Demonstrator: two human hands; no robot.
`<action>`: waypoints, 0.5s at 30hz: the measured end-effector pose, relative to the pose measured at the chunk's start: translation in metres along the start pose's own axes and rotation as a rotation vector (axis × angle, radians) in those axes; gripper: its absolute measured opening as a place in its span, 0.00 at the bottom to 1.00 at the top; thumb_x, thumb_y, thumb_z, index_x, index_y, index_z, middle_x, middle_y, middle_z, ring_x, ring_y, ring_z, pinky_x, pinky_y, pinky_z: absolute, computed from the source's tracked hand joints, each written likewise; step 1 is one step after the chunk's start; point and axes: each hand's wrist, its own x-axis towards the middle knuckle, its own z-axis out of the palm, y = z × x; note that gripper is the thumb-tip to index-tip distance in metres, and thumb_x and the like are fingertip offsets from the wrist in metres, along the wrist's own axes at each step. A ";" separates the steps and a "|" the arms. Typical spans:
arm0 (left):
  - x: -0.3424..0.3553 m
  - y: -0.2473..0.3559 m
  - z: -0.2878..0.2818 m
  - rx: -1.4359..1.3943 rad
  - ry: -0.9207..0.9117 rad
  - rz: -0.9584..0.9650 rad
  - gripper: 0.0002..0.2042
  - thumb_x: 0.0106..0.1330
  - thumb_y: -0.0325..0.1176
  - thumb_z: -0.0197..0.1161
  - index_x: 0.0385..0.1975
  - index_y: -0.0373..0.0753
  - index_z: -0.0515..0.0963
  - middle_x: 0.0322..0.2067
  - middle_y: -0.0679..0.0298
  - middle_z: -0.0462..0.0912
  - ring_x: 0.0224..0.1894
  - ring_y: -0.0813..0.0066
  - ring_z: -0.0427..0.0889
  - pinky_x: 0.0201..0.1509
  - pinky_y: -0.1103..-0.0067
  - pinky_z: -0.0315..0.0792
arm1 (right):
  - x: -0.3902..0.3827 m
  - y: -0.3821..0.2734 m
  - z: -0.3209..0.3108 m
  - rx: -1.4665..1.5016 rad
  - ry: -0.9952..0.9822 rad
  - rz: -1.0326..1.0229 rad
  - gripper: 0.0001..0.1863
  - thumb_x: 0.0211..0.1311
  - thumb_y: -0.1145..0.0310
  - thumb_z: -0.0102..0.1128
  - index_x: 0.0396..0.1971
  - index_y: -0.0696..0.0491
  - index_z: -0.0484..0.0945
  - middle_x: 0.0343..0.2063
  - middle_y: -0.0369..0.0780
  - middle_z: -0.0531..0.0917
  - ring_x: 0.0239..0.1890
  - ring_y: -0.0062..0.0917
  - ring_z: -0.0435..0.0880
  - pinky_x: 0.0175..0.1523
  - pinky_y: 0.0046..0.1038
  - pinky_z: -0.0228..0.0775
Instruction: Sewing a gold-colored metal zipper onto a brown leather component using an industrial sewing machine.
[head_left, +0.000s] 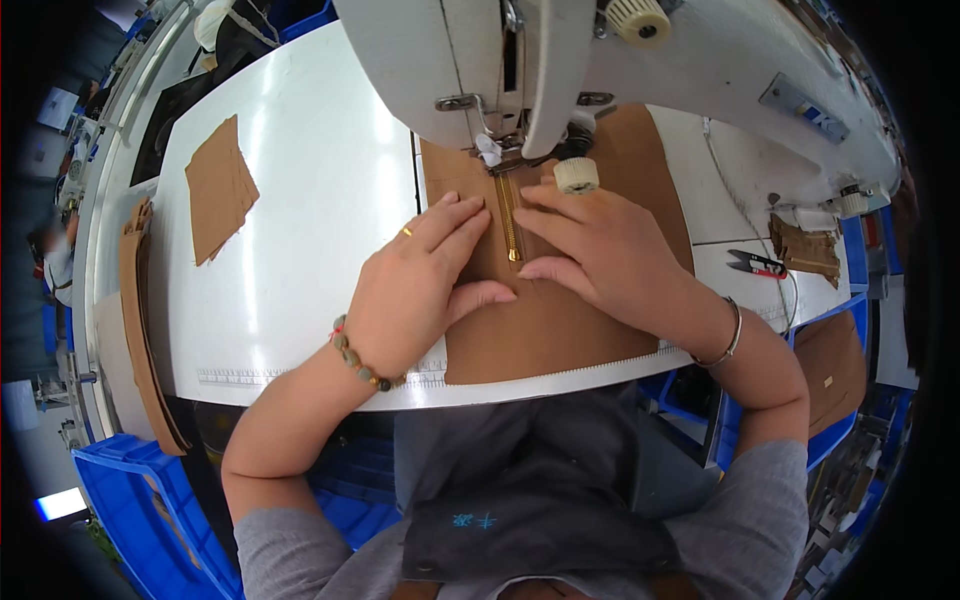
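A brown fabric panel [560, 330] lies flat on the white sewing table, its far part under the head of a sewing machine [440, 60]. Set into the panel is a gold metal zipper [508, 215], running from the presser foot [505, 165] toward me, with its pull at the near end. My left hand [420, 265] rests flat on the cloth left of the zipper, fingers stretched toward the foot. On the zipper's right side lies my right hand [590, 235], fingers spread on the panel, partly behind a cream knob [575, 177]. Neither hand grips anything.
A stack of brown fabric pieces [218, 190] lies at the left. Folded brown strips [140, 330] hang over the left edge, above a blue crate [150, 500]. At right are thread snips [757, 264], small brown pieces [805, 250] and a white cord [735, 180].
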 end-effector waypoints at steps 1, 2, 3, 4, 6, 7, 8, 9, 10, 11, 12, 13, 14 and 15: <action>-0.007 0.004 0.000 0.004 0.017 0.010 0.37 0.53 0.51 0.78 0.59 0.34 0.80 0.62 0.57 0.81 0.66 0.56 0.78 0.65 0.67 0.77 | -0.005 -0.004 -0.002 0.101 -0.038 0.034 0.27 0.56 0.53 0.73 0.51 0.54 0.83 0.50 0.40 0.82 0.56 0.37 0.81 0.60 0.38 0.76; -0.014 0.007 0.001 -0.027 0.036 0.027 0.35 0.54 0.50 0.77 0.58 0.33 0.80 0.60 0.57 0.82 0.66 0.55 0.79 0.64 0.68 0.78 | -0.008 -0.006 -0.002 0.104 -0.037 0.036 0.27 0.56 0.53 0.73 0.51 0.54 0.83 0.50 0.40 0.82 0.56 0.37 0.81 0.60 0.38 0.76; -0.019 0.010 0.001 -0.059 0.043 0.040 0.33 0.55 0.49 0.77 0.56 0.32 0.81 0.58 0.56 0.83 0.65 0.55 0.80 0.62 0.68 0.79 | -0.010 -0.009 -0.002 0.067 -0.006 -0.013 0.24 0.57 0.56 0.72 0.49 0.54 0.84 0.50 0.40 0.82 0.57 0.37 0.81 0.60 0.39 0.76; -0.022 0.012 0.003 -0.080 0.064 0.060 0.33 0.53 0.47 0.78 0.55 0.32 0.81 0.57 0.55 0.83 0.63 0.54 0.81 0.62 0.67 0.79 | -0.012 -0.010 -0.001 0.030 0.025 -0.060 0.21 0.57 0.58 0.72 0.48 0.53 0.84 0.50 0.40 0.82 0.57 0.38 0.82 0.60 0.41 0.76; -0.024 0.013 0.005 -0.074 0.065 0.084 0.33 0.53 0.47 0.78 0.55 0.32 0.81 0.57 0.56 0.83 0.63 0.54 0.81 0.63 0.67 0.79 | -0.013 -0.010 0.000 0.025 0.016 -0.060 0.21 0.57 0.59 0.72 0.48 0.53 0.85 0.50 0.41 0.82 0.58 0.37 0.82 0.61 0.42 0.76; -0.024 0.013 0.005 -0.065 0.048 0.097 0.33 0.53 0.47 0.78 0.56 0.32 0.81 0.57 0.56 0.83 0.64 0.54 0.81 0.63 0.66 0.79 | -0.013 -0.010 0.001 0.020 0.007 -0.062 0.21 0.57 0.59 0.72 0.48 0.54 0.85 0.51 0.41 0.82 0.59 0.37 0.81 0.62 0.43 0.75; -0.023 0.013 0.004 -0.061 0.055 0.106 0.33 0.53 0.47 0.78 0.56 0.32 0.81 0.57 0.56 0.83 0.64 0.54 0.81 0.63 0.66 0.79 | -0.013 -0.010 0.002 0.019 0.010 -0.063 0.21 0.57 0.59 0.72 0.48 0.54 0.85 0.51 0.41 0.82 0.59 0.37 0.81 0.62 0.43 0.75; -0.022 0.014 0.004 -0.036 0.044 0.128 0.32 0.54 0.47 0.77 0.56 0.32 0.81 0.57 0.56 0.83 0.64 0.55 0.81 0.63 0.67 0.79 | -0.013 -0.009 0.002 0.010 0.001 -0.066 0.21 0.57 0.59 0.72 0.48 0.54 0.85 0.51 0.41 0.82 0.60 0.36 0.81 0.63 0.44 0.75; -0.021 0.014 0.003 -0.013 0.025 0.145 0.32 0.54 0.47 0.77 0.56 0.33 0.81 0.57 0.57 0.83 0.64 0.55 0.80 0.63 0.67 0.78 | -0.013 -0.010 0.002 0.001 -0.010 -0.068 0.21 0.57 0.59 0.72 0.49 0.54 0.85 0.52 0.42 0.82 0.60 0.36 0.81 0.64 0.45 0.74; -0.020 0.015 0.001 -0.011 0.031 0.154 0.32 0.54 0.47 0.77 0.56 0.33 0.81 0.57 0.57 0.83 0.64 0.55 0.80 0.63 0.67 0.78 | -0.013 -0.010 0.001 0.001 -0.008 -0.064 0.21 0.57 0.59 0.72 0.49 0.54 0.85 0.52 0.42 0.82 0.60 0.36 0.81 0.64 0.45 0.74; -0.019 0.015 0.000 0.011 0.005 0.157 0.32 0.55 0.48 0.76 0.56 0.33 0.81 0.58 0.57 0.83 0.64 0.56 0.80 0.63 0.68 0.78 | -0.013 -0.011 0.000 -0.008 -0.021 -0.063 0.22 0.57 0.59 0.72 0.49 0.54 0.85 0.53 0.42 0.82 0.61 0.35 0.81 0.65 0.44 0.73; -0.019 0.016 -0.002 0.029 -0.025 0.159 0.32 0.55 0.48 0.75 0.57 0.33 0.81 0.58 0.58 0.83 0.64 0.57 0.80 0.63 0.69 0.78 | -0.014 -0.011 -0.001 -0.016 -0.035 -0.064 0.22 0.57 0.58 0.72 0.49 0.54 0.85 0.54 0.42 0.82 0.62 0.35 0.80 0.65 0.44 0.73; -0.018 0.015 -0.003 0.032 -0.018 0.161 0.32 0.55 0.48 0.75 0.57 0.33 0.81 0.58 0.58 0.83 0.64 0.57 0.80 0.63 0.69 0.78 | -0.014 -0.012 -0.002 -0.017 -0.035 -0.064 0.22 0.57 0.58 0.72 0.49 0.54 0.85 0.54 0.42 0.82 0.62 0.35 0.80 0.65 0.44 0.73; -0.017 0.015 -0.005 0.046 -0.032 0.177 0.32 0.56 0.49 0.75 0.57 0.33 0.81 0.58 0.58 0.83 0.64 0.58 0.80 0.63 0.70 0.78 | -0.014 -0.013 -0.003 -0.028 -0.054 -0.053 0.23 0.57 0.58 0.73 0.50 0.54 0.85 0.55 0.42 0.82 0.62 0.34 0.80 0.65 0.44 0.72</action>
